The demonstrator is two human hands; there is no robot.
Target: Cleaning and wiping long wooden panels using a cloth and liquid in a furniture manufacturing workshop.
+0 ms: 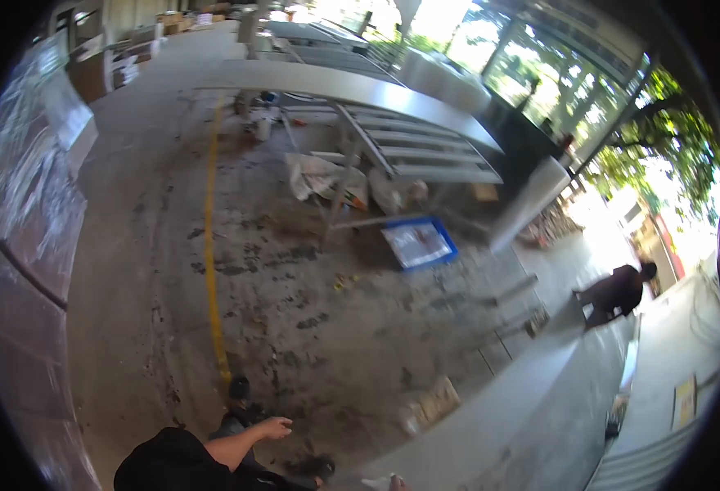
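My left hand point(275, 428) hangs low in front of my dark-clothed body, above the concrete floor point(155, 327). Its fingers look loosely bent and a little apart, and I see nothing in them. At the bottom edge a small part of my right hand point(397, 483) shows. A pale, blurred thing point(375, 484) lies against it; whether that hand grips it is cut off from view. One dark shoe point(240, 388) of mine is beside the end of the yellow floor line point(210, 245).
A long pale panel point(352, 88) lies over metal racks point(425, 151). Below stands a blue-rimmed tray point(421, 243), with a white sack point(319, 176) nearby. Plastic-wrapped stacks point(33, 188) line the left. Another person point(618, 295) walks at the right, beside a pale surface point(663, 368).
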